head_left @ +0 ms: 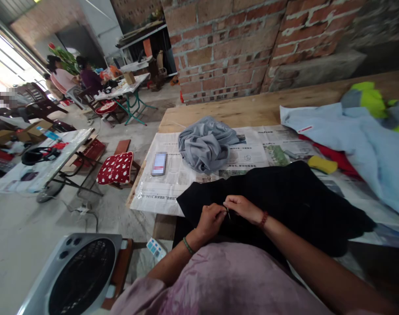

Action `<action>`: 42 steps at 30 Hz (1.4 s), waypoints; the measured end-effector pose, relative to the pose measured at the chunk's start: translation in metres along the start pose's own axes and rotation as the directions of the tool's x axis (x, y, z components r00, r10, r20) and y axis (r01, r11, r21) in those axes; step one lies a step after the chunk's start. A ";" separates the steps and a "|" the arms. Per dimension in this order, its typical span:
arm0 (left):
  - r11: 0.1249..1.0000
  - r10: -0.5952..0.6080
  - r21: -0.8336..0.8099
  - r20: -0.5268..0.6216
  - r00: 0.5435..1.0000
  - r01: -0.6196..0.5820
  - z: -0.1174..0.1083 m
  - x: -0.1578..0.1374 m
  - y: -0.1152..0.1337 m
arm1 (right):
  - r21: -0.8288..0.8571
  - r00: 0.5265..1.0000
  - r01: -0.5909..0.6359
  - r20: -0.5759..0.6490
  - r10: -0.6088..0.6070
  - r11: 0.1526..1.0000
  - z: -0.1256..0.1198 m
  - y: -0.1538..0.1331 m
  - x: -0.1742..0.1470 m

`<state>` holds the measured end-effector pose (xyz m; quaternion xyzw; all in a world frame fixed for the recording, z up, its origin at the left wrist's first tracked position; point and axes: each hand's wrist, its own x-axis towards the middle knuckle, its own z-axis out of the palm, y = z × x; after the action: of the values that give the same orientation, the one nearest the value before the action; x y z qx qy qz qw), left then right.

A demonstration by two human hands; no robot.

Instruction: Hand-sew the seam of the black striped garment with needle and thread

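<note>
My left hand (211, 222) and my right hand (243, 208) meet close in front of my body, both with fingers pinched together and fingertips nearly touching. A small, thin, brass-coloured piece (229, 214) shows just under the fingertips; its kind is too small to tell. What lies inside each pinch is hidden. Beneath and behind my hands a black cloth (271, 192), perhaps a garment, spreads along the table's near edge and hangs into my lap. Beyond it lies a bundled grey cloth (206, 142).
Newspaper under clear plastic (163, 199) covers the wooden table (186, 114). A phone (159, 164) lies left; a yellow sponge (322, 164) and a light-blue garment (347, 127) lie right. On the floor side are a grey fan (84, 271) and a cushioned stool (116, 168). People sit farther back.
</note>
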<state>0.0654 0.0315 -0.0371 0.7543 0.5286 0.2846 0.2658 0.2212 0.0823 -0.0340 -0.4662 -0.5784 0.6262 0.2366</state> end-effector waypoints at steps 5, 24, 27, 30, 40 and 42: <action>0.997 -0.065 -0.034 -0.048 0.997 0.063 0.001 0.001 0.003 | 0.133 0.996 -0.020 -0.086 0.031 0.991 0.005 0.009 -0.003; 0.782 -0.371 -0.489 0.134 0.919 0.387 0.003 0.009 -0.005 | -0.757 0.605 0.509 -0.025 -0.796 0.411 -0.007 0.019 -0.041; 0.801 -0.355 -0.478 0.104 0.929 0.360 0.006 0.008 -0.004 | -0.784 0.559 0.518 0.007 -0.829 0.342 0.006 0.021 -0.043; 0.814 -0.338 -0.473 0.088 0.937 0.338 0.006 0.006 -0.001 | -0.778 0.531 0.507 -0.056 -0.846 0.370 0.013 0.021 -0.038; 0.871 -0.307 -0.405 -0.007 0.952 0.279 0.008 0.000 0.004 | -0.729 0.523 0.492 -0.189 -0.831 0.476 0.015 0.026 -0.039; 0.893 -0.278 -0.373 -0.020 0.960 0.250 0.009 -0.001 0.004 | -0.740 0.515 0.489 -0.182 -0.838 0.461 0.015 0.027 -0.040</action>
<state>0.0741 0.0288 -0.0401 0.6016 0.5729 0.3668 0.4187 0.2332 0.0352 -0.0482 -0.3873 -0.7942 0.0982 0.4579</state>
